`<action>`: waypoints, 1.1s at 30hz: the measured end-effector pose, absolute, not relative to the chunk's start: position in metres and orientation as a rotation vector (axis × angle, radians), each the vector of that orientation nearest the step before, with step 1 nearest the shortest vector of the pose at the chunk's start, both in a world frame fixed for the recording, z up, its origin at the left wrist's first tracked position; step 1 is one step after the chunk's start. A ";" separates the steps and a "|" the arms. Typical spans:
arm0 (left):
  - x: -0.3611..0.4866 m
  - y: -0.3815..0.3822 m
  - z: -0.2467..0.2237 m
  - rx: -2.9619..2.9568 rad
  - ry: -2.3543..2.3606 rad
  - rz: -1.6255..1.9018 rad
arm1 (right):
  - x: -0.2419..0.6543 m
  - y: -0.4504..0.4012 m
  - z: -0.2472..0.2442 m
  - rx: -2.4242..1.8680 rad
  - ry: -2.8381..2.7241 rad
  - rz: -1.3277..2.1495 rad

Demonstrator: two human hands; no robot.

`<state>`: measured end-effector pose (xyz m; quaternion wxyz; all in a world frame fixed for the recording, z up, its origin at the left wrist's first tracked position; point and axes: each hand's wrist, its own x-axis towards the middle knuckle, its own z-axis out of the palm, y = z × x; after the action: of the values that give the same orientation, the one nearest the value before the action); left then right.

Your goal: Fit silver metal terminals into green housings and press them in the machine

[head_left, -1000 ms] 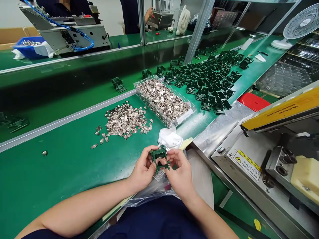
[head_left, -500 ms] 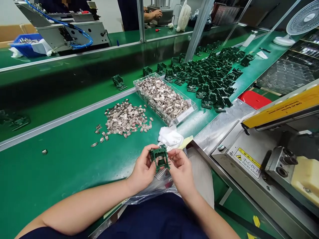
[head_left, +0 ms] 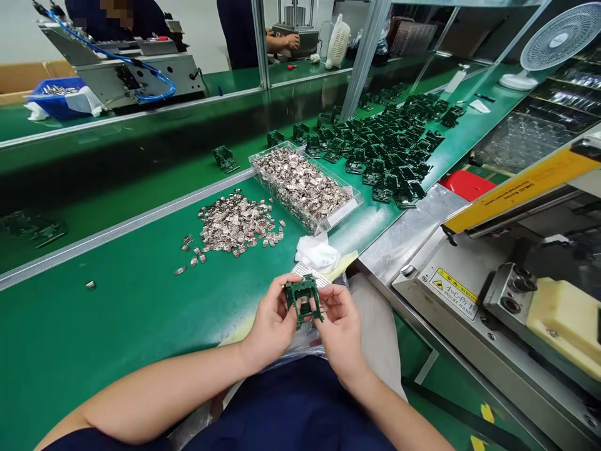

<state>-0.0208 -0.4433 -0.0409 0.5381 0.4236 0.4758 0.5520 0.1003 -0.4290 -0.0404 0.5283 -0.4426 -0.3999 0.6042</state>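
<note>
A green open-framed part (head_left: 304,289) is held up close to my body, over the table's front edge. My left hand (head_left: 273,318) grips its left side, the thumb reaching into the frame's opening. On the other side my right hand (head_left: 342,319) pinches its right side with thumb and fingers. Small metal pieces lie in a loose pile (head_left: 235,222) on the green table, and many more fill a clear tray (head_left: 335,219) behind it. Whether a metal piece sits inside the held frame is too small to tell.
Many green parts (head_left: 394,147) are heaped beyond the tray. A white cloth (head_left: 318,252) lies just past my hands. To the right stands a machine (head_left: 455,294) with a yellow bar. Across the partition, another person's hand (head_left: 292,42) touches equipment.
The camera view has shifted slightly, so the surroundings appear a little displaced. Both hands still hold the green part, which looks slightly tilted compared with before.
</note>
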 end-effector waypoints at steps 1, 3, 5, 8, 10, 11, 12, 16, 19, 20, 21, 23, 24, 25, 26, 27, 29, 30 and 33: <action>-0.020 -0.445 -0.040 1.009 1.140 1.315 | 0.101 -0.430 -0.040 -1.057 -0.949 1.442; -0.018 -0.447 -0.037 1.014 1.156 1.319 | 0.101 -0.433 -0.038 -1.057 -0.935 1.429; -0.016 -0.448 -0.035 1.009 1.162 1.316 | 0.102 -0.436 -0.036 -1.055 -0.918 1.427; -0.011 -0.450 -0.033 0.982 1.166 1.297 | 0.104 -0.439 -0.035 -1.043 -0.885 1.434; -0.008 -0.450 -0.032 0.968 1.169 1.285 | 0.106 -0.442 -0.036 -1.028 -0.863 1.426; -0.005 -0.450 -0.032 0.964 1.169 1.277 | 0.107 -0.444 -0.037 -1.020 -0.853 1.417; -0.003 -0.451 -0.032 0.963 1.167 1.267 | 0.109 -0.446 -0.039 -1.016 -0.838 1.410; 0.009 -0.453 -0.036 0.928 1.132 1.195 | 0.116 -0.452 -0.046 -1.036 -0.755 1.388; 0.014 -0.451 -0.039 0.925 1.110 1.143 | 0.121 -0.452 -0.049 -1.068 -0.746 1.362; 0.013 -0.448 -0.040 0.957 1.101 1.133 | 0.124 -0.451 -0.049 -1.076 -0.764 1.348; 0.011 -0.445 -0.040 1.006 1.084 1.126 | 0.127 -0.450 -0.050 -1.082 -0.792 1.328; 0.004 -0.434 -0.040 1.120 1.037 1.126 | 0.135 -0.446 -0.054 -1.103 -0.852 1.267; -0.001 -0.428 -0.041 1.162 1.026 1.141 | 0.139 -0.444 -0.058 -1.126 -0.868 1.228; -0.006 -0.422 -0.043 1.180 1.032 1.166 | 0.143 -0.442 -0.063 -1.158 -0.872 1.197; -0.010 -0.416 -0.045 1.174 1.057 1.198 | 0.146 -0.441 -0.069 -1.198 -0.873 1.191; -0.014 -0.410 -0.048 1.152 1.089 1.228 | 0.147 -0.439 -0.075 -1.239 -0.883 1.215; -0.020 -0.401 -0.054 1.096 1.138 1.266 | 0.145 -0.436 -0.087 -1.290 -0.948 1.328; -0.021 -0.399 -0.057 1.076 1.141 1.272 | 0.141 -0.435 -0.091 -1.287 -1.005 1.386; -0.021 -0.395 -0.061 1.036 1.103 1.283 | 0.126 -0.428 -0.099 -1.225 -1.146 1.420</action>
<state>-0.0209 -0.3954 -0.0607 0.5472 0.4372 0.4653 0.5413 0.1257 -0.4284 -0.0988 0.4545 -0.4965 -0.4646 0.5754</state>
